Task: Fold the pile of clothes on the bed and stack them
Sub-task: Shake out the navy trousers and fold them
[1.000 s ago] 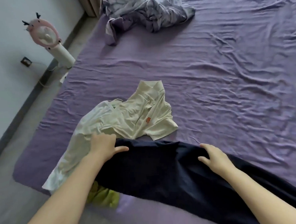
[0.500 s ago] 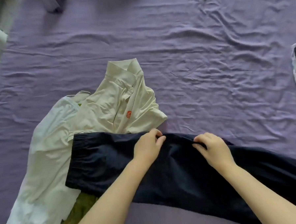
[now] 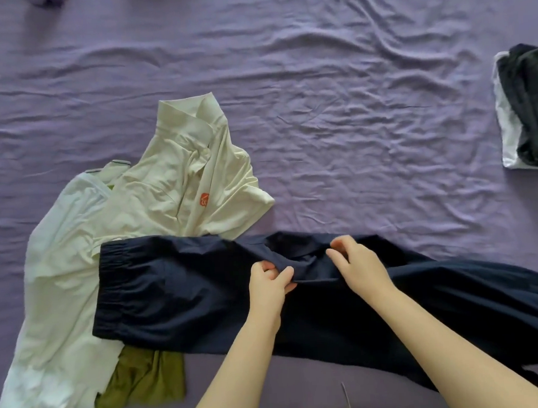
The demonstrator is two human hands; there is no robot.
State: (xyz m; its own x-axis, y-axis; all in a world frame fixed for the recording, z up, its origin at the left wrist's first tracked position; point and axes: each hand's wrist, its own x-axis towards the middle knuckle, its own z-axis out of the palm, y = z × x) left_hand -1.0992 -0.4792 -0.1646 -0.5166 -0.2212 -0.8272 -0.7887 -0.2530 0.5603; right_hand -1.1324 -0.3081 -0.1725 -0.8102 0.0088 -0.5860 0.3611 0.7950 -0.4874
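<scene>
Both hands pinch the dark pants on the bed.

Head view: the left hand and right hand each pinch the navy pants, lying over the cream shirt. Pulling could drag the shirt along.

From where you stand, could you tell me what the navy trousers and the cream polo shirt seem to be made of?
navy trousers: thin, matte woven cloth, perhaps cotton or a blend; it creases finely and gathers at the elastic waistband.
cream polo shirt: soft knit, probably cotton jersey; it drapes in rounded folds with a faint sheen.
</scene>
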